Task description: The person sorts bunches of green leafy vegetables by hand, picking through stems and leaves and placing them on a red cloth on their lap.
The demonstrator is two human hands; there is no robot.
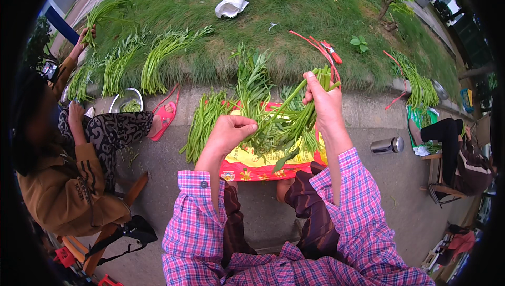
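Note:
My right hand (325,98) grips a bundle of leafy green vegetable stems (307,116), with the cut ends pointing up past the thumb. The leafy ends hang down over a red and yellow plastic sack (256,173) spread before my knees. My left hand (232,132) has its thumb and forefinger together beside the lower end of a stem slanting out of that bundle; whether they pinch it is unclear. Behind the left hand, a pile of long green stems (205,124) lies at the sack's left edge. More leafy stems (252,81) lie across the sack's far edge onto the curb.
At left sits a person (71,191), one hand raised with greens, near a metal bowl (128,100). Bundled stems (159,65) lie along the grass edge. Red plastic strips (323,49) lie beyond my right hand. A steel flask (386,145) lies right; another person (469,163) sits farther off.

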